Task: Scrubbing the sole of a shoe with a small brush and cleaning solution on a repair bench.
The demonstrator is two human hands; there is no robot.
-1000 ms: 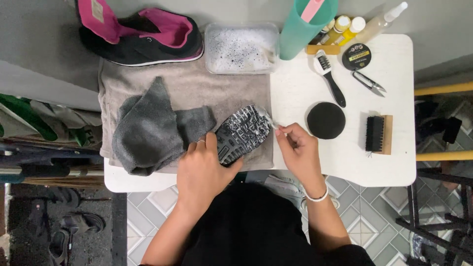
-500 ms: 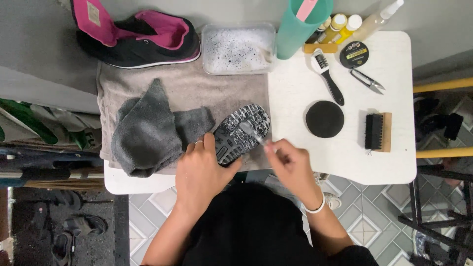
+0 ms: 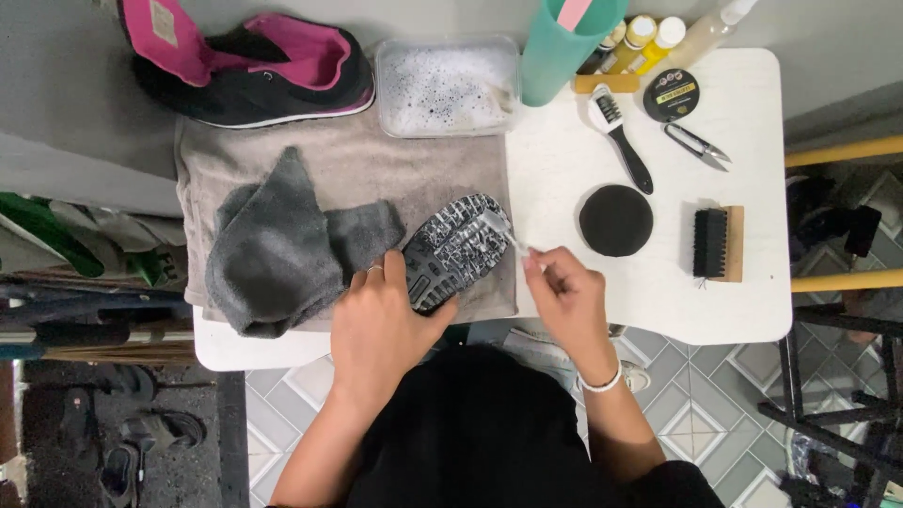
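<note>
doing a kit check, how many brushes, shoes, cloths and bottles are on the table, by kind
Brushes: 3, a small brush in the right hand, a black-handled brush, a wooden block brush
Shoes: 2, a sole-up shoe under the left hand, a black and pink shoe
Cloths: 2, a dark grey cloth, a beige towel
Bottles: 3
Total: 10

— How is the shoe posed?

— It is turned sole-up, its dark tread streaked with white foam, and is laid slantwise on the beige towel near the table's front edge.

— And the small brush?

— A pale, slim brush is seen, its head pressed against the sole's toe end, its handle angled toward the front edge.
</note>
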